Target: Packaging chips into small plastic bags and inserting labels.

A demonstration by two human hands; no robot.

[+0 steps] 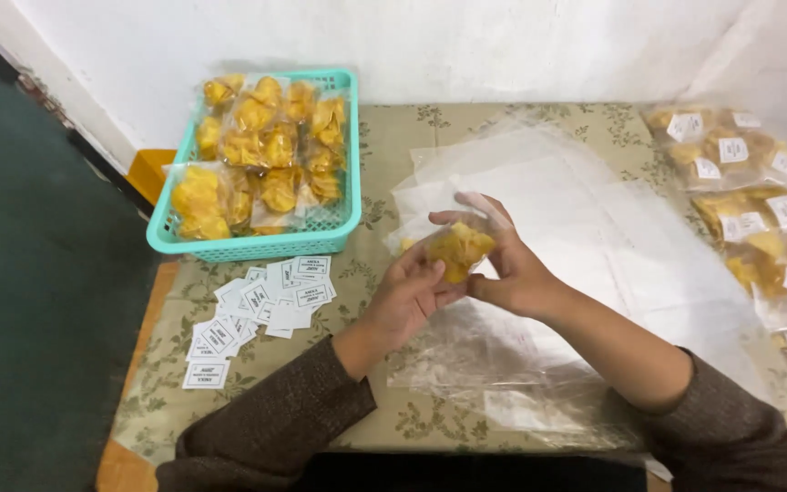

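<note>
Both of my hands meet over the middle of the table around one small clear packet of yellow chips [458,250]. My left hand [405,298] cups the packet from below and from the left. My right hand [506,264] grips it from the right, fingers curled over its top. Under the hands lie flat clear plastic bags [585,228] spread on the floral tablecloth [175,364].
A teal basket [257,241] full of chip packets stands at the back left. Several small white paper labels [257,314] lie scattered in front of it. Labelled chip packets [758,196] are piled along the right edge. A white wall runs behind the table; dark floor lies to the left.
</note>
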